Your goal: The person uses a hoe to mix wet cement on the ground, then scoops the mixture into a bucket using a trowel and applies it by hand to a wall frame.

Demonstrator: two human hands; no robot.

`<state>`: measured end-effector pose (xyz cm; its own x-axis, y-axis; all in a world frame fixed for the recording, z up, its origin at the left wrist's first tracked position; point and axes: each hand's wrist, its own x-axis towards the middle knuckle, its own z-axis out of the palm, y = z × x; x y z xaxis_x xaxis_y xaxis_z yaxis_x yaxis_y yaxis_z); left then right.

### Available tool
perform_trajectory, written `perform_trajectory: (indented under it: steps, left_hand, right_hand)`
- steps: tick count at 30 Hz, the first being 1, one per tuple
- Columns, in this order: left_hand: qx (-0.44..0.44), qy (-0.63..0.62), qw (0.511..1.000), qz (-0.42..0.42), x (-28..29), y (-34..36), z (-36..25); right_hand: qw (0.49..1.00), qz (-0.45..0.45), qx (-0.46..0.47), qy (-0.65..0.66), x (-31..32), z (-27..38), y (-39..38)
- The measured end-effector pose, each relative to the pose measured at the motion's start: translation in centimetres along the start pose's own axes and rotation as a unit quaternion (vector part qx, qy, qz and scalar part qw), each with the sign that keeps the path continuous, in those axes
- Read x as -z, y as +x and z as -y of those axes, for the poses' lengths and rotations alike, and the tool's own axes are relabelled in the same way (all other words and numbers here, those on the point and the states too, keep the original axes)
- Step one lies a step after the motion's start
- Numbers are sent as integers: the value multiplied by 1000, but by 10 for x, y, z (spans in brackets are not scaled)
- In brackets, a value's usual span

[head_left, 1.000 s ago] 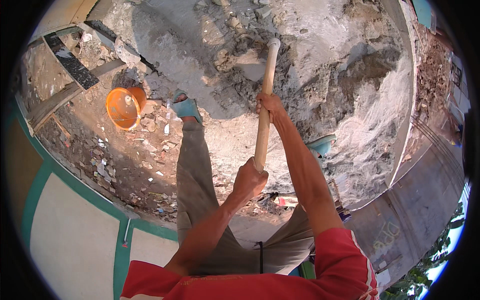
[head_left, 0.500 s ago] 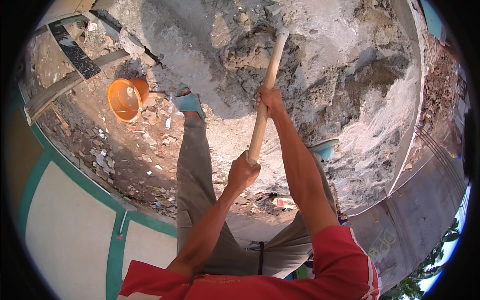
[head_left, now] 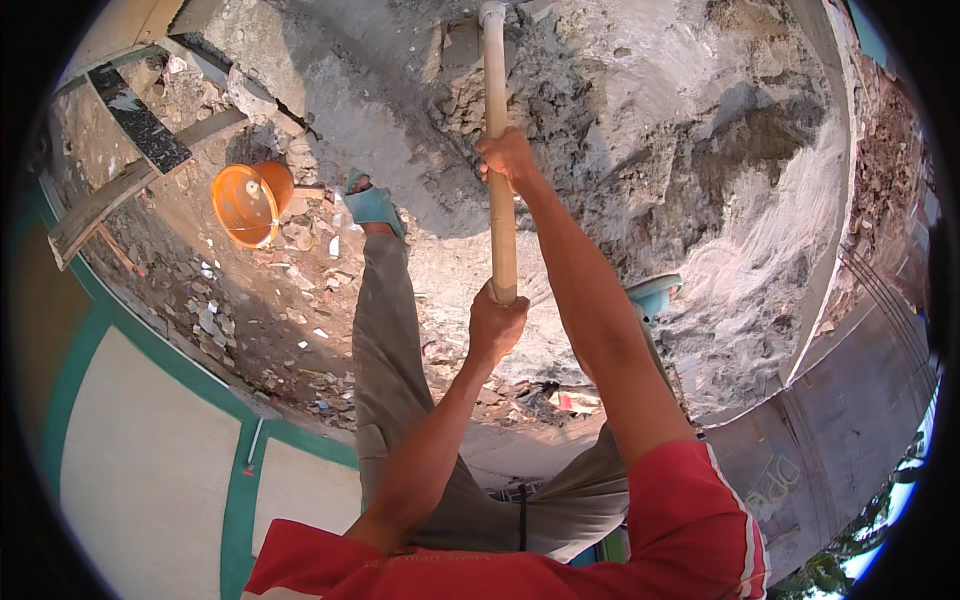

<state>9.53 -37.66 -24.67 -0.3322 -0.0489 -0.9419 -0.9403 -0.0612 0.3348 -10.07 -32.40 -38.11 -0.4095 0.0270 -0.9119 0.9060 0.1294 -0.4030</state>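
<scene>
Both hands grip a long pale wooden tool handle (head_left: 497,240), held nearly vertical in the picture and reaching to the top. My left hand (head_left: 498,325) is wrapped round its lower end. My right hand (head_left: 508,158) is wrapped round it higher up. At the far end of the handle is a grey fitting (head_left: 492,14), over a patch of rough, lumpy grey mortar-like material (head_left: 455,100); any blade there is hard to make out. My feet, in teal sandals (head_left: 372,205), stand apart on either side of the handle.
An orange bucket (head_left: 240,215) lies tilted on rubble at the left, near crossed wooden planks (head_left: 190,135) and a dark board (head_left: 135,115). A green-and-cream wall (head_left: 150,420) curves along the lower left. A grey panel (head_left: 810,440) and thin rods (head_left: 875,285) are at the right.
Both hands and the handle have moved up the picture, and the handle's far end has swung left to near the top edge, now more upright in the view.
</scene>
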Motion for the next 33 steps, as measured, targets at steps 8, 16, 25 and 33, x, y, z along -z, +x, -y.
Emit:
perform_trajectory:
  steps: [8,16,25,33]
  left_hand:
    - [14,104,994,24,-15,-114,73]
    - [-90,171,977,94,-14,-20,23]
    - [22,190,973,129,86,10,31]
    - [-30,342,926,158,232,-70,15]
  right_hand:
    - [996,-11,-65,58,35,-99,-106]
    - [982,-142,52,112,88,-33,-59]
    - [971,-178,-72,143,4,-91,-6]
    - [920,-220,-32,323,-95,-92,-153]
